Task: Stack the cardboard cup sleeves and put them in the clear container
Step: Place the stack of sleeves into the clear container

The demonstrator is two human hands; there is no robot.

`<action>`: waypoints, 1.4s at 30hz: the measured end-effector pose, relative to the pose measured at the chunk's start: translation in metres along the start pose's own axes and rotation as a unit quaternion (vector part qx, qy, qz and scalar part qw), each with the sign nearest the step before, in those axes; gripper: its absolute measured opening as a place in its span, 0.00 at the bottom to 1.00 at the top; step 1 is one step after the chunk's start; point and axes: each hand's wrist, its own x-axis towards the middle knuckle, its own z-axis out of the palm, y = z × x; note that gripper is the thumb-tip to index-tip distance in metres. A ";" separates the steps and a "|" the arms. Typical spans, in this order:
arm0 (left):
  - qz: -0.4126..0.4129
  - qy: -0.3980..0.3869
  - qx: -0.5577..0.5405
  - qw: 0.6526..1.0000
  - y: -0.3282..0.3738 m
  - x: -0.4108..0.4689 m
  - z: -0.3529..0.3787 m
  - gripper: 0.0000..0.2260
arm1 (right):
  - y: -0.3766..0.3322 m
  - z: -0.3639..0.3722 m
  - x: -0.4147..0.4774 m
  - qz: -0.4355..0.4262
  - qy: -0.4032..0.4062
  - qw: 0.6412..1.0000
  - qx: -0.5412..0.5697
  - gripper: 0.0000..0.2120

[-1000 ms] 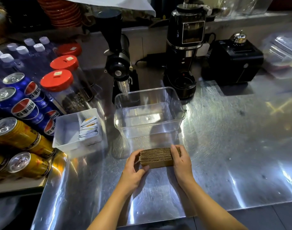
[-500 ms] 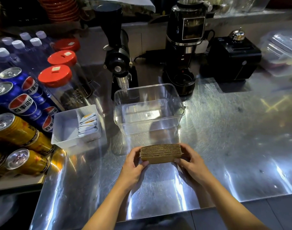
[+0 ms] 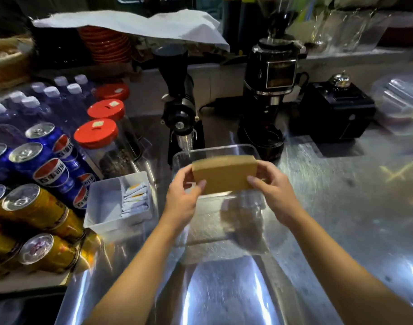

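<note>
A brown stack of cardboard cup sleeves (image 3: 224, 173) is held in the air over the clear container (image 3: 215, 150), its flat face turned toward me. My left hand (image 3: 184, 195) grips the stack's left end and my right hand (image 3: 273, 191) grips its right end. The clear container stands on the steel counter behind and below the stack; most of its inside is hidden by the stack and my hands.
A white tray of sachets (image 3: 117, 202) sits left of the container. Soda cans (image 3: 46, 165), water bottles and red-lidded jars (image 3: 96, 133) fill the left side. Two black grinders (image 3: 182, 118) (image 3: 268, 95) and a black box (image 3: 334, 111) stand behind.
Both hands lifted the stack off the counter, tipped it so its flat face shows, and carried it forward over the clear container. The camera view tilted up.
</note>
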 end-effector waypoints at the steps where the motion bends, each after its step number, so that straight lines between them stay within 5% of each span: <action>1: -0.006 0.008 -0.012 1.000 0.004 0.013 0.000 0.15 | -0.005 0.003 0.015 0.003 0.001 1.000 0.010 0.15; 8: -0.159 0.011 0.022 0.987 -0.013 0.076 0.006 0.08 | 0.013 0.022 0.086 0.115 0.022 0.993 -0.032 0.13; 12: -0.280 0.038 0.041 0.958 -0.044 0.082 0.018 0.06 | 0.049 0.028 0.104 0.240 0.027 0.967 -0.080 0.02; 14: -0.329 0.055 0.016 0.942 -0.052 0.085 0.023 0.03 | 0.065 0.030 0.111 0.288 0.016 0.949 -0.132 0.10; 17: -0.385 0.076 -0.014 0.920 -0.059 0.092 0.026 0.13 | 0.080 0.032 0.120 0.316 0.023 0.940 -0.128 0.14; 19: -0.381 0.092 -0.017 0.920 -0.063 0.098 0.028 0.01 | 0.084 0.034 0.126 0.324 0.032 0.937 -0.126 0.13; 22: -0.372 0.099 0.009 0.923 -0.066 0.105 0.030 0.09 | 0.088 0.037 0.135 0.324 0.013 0.931 -0.166 0.15; 27: -0.363 0.055 0.083 0.927 -0.073 0.108 0.031 0.04 | 0.098 0.040 0.137 0.295 0.003 0.929 -0.225 0.06; 42: -0.345 0.076 0.076 0.932 -0.085 0.115 0.035 0.04 | 0.104 0.040 0.131 0.243 0.014 0.927 -0.284 0.09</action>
